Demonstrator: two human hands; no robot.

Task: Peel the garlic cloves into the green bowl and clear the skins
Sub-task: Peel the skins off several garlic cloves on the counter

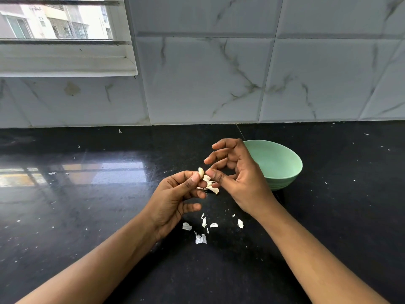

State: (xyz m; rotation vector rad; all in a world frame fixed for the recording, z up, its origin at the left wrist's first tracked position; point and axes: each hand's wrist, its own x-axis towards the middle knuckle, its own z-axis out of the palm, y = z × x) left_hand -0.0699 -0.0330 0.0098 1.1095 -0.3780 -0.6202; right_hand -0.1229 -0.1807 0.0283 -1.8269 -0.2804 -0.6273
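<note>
Black polished stone makes up the countertop (87, 216), speckled with pale crumbs and backed by a tiled wall (208, 80) of white marble-look squares. A window (61, 23) sits above the surface's far left corner, and its light reflects in the stone below.

Above the middle of the surface, both hands meet in the air. The left hand (175, 194) pinches a garlic clove (201, 172) between thumb and forefinger, with the pale tip of the clove standing up past the thumbnail and the other fingers curled loosely beneath. The right hand (238, 181) closes thumb and forefinger on the papery skin (210, 185) that hangs off the lower part of the clove, flaring out in ragged flaps between the two hands. Its remaining fingers arch above, spread and bent, holding nothing.

Just behind the right hand stands the green bowl (291, 174), upright on the stone, right of centre and closer to the back edge than to the front. The hand covers the bowl's left rim and part of its inside, so what lies in it cannot be told.

Below the hands, towards the front edge, loose skins (200, 238) lie scattered on the counter between the two forearms: several small white scraps, apart from one another, the largest one nearest the front. Both forearms reach in from the front edge, bare.
</note>
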